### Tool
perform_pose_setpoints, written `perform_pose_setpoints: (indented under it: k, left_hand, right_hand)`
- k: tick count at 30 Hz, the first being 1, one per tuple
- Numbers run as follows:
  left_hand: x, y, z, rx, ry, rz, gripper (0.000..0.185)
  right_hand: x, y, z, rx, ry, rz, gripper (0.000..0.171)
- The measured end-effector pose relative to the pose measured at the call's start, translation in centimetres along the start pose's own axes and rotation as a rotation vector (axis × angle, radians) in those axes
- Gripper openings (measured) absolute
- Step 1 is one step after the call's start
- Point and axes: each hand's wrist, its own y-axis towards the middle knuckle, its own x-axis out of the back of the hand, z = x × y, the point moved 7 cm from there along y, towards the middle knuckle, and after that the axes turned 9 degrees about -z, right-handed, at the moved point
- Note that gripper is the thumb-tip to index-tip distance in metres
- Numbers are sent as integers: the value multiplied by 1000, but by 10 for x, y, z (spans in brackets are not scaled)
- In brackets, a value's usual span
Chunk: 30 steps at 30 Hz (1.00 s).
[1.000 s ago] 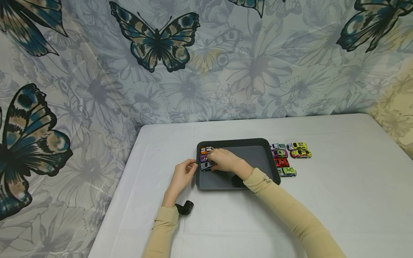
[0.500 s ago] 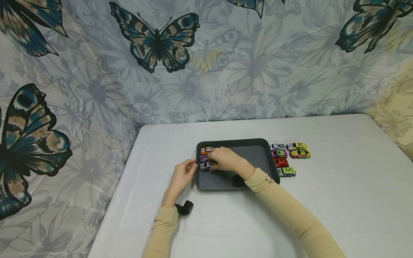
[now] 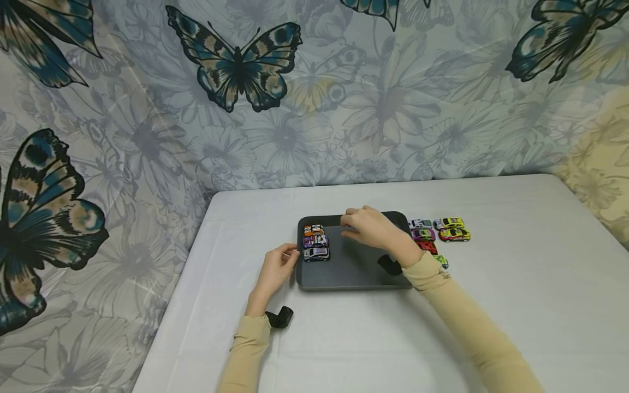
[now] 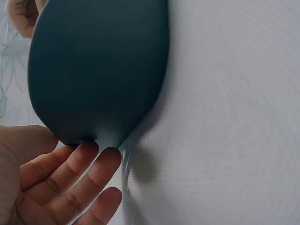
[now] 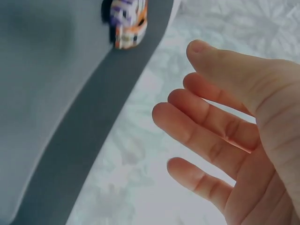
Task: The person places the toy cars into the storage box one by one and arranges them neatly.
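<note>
A dark grey tray (image 3: 358, 275) lies on the white table. At its left end sit three toy cars in a column: an orange one (image 3: 313, 230), a purple one (image 3: 315, 240) and a silver one (image 3: 316, 254). My left hand (image 3: 278, 267) touches the tray's left rim (image 4: 93, 75) with relaxed fingers (image 4: 79, 173) and holds nothing. My right hand (image 3: 372, 226) hovers over the tray's far middle, empty, its fingers (image 5: 201, 126) loosely spread. The orange car (image 5: 125, 21) shows at the top of the right wrist view.
Several toy cars stand on the table right of the tray, among them a yellow one (image 3: 449, 222), a red-yellow one (image 3: 456, 234), a pink one (image 3: 423, 234) and a red one (image 3: 427, 245). A patterned butterfly cloth (image 3: 245, 82) backs the table.
My right hand has let go of the silver car and moved right, away from the three cars, now empty over the tray's middle. The left hand has stayed at the rim.
</note>
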Motion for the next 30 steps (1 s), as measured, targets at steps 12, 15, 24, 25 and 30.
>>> perform_pose_setpoints:
  k: [12,15,24,25,30]
  left_hand:
    - [0,0,2,3,-11,-4,22]
    - [-1,0,2,7,-11,-2,22]
    - [-1,0,2,9,-12,-3,23]
    - [-1,0,2,9,-11,-2,23]
    - [-1,-1,2,7,-11,-4,22]
  right_hand:
    - [35,-41,-42,-95,45,-69,12]
    - [43,-54,-51,-109,45,-82,13]
    - [64,-98,-78,-147,-15,-130,16]
    - [66,-102,-81,-153,-21,-132,16]
    - [73,-125,-94,-212,-31,-109,15]
